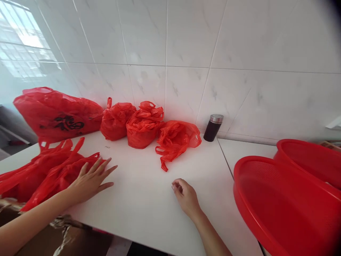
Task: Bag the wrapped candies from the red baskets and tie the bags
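My left hand (92, 179) lies flat with fingers spread on a pile of flat red plastic bags (45, 170) at the left of the white table (144, 199). My right hand (186, 195) rests on the bare table top near the middle, fingers curled loosely inward, with nothing visible in it. Three filled, knotted red bags (144, 124) stand against the tiled wall beyond both hands. A larger red bag with black print (57, 113) lies at the far left.
A dark flask with a metal cap (213, 127) stands by the wall. Two big red plastic basins (285, 202) sit at the right, overhanging the table edge. A brown cardboard box (53, 238) is below the table's near left edge.
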Action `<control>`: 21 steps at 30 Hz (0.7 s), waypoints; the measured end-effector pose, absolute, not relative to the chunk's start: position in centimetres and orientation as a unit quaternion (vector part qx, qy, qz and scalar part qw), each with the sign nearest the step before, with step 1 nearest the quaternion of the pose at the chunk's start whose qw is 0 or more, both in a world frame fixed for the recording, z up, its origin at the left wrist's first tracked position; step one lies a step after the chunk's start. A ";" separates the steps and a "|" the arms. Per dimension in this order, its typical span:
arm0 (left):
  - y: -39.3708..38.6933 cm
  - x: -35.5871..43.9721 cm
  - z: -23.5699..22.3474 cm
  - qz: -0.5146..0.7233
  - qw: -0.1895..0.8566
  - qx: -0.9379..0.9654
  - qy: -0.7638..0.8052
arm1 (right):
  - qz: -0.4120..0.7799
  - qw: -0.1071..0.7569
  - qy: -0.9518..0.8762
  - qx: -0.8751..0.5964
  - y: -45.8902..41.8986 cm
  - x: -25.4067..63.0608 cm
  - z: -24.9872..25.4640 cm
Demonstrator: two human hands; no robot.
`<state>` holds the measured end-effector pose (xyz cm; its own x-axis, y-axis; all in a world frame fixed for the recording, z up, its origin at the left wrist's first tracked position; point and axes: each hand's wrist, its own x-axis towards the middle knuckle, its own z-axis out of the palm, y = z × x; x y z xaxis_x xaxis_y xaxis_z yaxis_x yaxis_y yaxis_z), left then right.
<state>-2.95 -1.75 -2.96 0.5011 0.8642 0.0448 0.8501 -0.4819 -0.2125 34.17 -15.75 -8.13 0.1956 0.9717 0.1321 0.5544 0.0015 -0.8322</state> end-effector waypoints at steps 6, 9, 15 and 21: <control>-2.2 9.4 -1.5 -0.015 -0.048 -0.912 -0.408 | 0.168 0.291 -0.660 -0.672 -11.1 32.4 -6.3; -0.7 15.5 -1.3 -0.067 -0.044 -0.922 -0.380 | 0.172 0.226 -0.685 -0.671 -9.9 31.7 -5.4; 1.2 21.9 -2.7 -0.110 -0.055 -0.922 -0.366 | 0.217 0.216 -0.713 -0.630 -16.4 31.9 -5.2; -4.2 23.5 -4.1 -0.099 -0.140 -0.943 -0.285 | 0.362 0.309 -0.658 -0.583 -25.2 33.5 -8.3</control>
